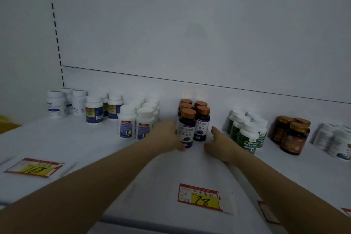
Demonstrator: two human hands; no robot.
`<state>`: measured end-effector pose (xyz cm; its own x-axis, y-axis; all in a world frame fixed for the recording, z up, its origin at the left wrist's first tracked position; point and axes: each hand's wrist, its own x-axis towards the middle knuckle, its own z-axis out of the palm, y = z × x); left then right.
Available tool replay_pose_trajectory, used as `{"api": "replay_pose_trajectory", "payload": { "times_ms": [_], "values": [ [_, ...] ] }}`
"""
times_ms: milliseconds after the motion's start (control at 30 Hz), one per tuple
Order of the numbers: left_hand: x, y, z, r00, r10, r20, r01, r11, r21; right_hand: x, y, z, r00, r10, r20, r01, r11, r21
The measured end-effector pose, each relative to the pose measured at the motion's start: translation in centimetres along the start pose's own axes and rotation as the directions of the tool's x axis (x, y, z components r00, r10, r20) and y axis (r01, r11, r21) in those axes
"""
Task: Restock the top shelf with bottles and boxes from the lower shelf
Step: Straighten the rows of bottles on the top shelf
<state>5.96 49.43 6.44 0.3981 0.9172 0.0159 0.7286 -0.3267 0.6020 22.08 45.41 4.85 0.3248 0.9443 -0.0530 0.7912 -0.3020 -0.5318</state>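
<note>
Copper-capped purple bottles (187, 129) stand mid-shelf, green-labelled white bottles (247, 135) and amber bottles (293, 135) toward the white shelf's (85, 148) right edge.

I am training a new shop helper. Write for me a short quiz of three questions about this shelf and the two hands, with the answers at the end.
1. True or false: the person's right hand holds a bottle.
2. Which bottle does the left hand touch?
A) a white plastic bottle with a blue label
B) the front dark bottle with a purple label and copper cap
C) a white plastic bottle with a green label
3. Fill in: the handwritten number on the yellow paper price tag between the forearms is ___.

Key: 1 false; 2 B; 3 78.
</note>
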Motion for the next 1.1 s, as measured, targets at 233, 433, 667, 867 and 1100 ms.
{"api": "replay_pose_trajectory", "payload": {
  "times_ms": [233,433,667,867,1100],
  "values": [
    [-3.9,-3.3,-6.8,0.991,-0.122,0.047,0.120,0.992,0.049,-3.6,-6.1,-4.4,0.878,-0.220,-0.426,0.308,0.940,0.149],
    [-3.2,-9.8,-10.6,0.959,-0.283,0.000,0.283,0.958,0.051,-6.6,-12.7,0.3,0.863,-0.448,-0.231,0.486,0.862,0.145],
    [1.1,-14.7,-10.5,0.978,-0.138,0.159,0.146,0.988,-0.040,-1.9,-13.3,6.7,0.979,-0.174,0.109,0.137,0.948,0.286],
    [3.9,-15.5,-10.1,0.970,0.097,0.225,-0.076,0.992,-0.100,2.3,-13.5,9.2,0.993,-0.098,0.060,0.066,0.915,0.398],
    [4.4,-16.4,-9.8,0.937,0.178,0.302,-0.132,0.977,-0.166,1.6,-13.9,9.6,0.994,-0.093,0.055,0.062,0.909,0.412]
  ]
}}
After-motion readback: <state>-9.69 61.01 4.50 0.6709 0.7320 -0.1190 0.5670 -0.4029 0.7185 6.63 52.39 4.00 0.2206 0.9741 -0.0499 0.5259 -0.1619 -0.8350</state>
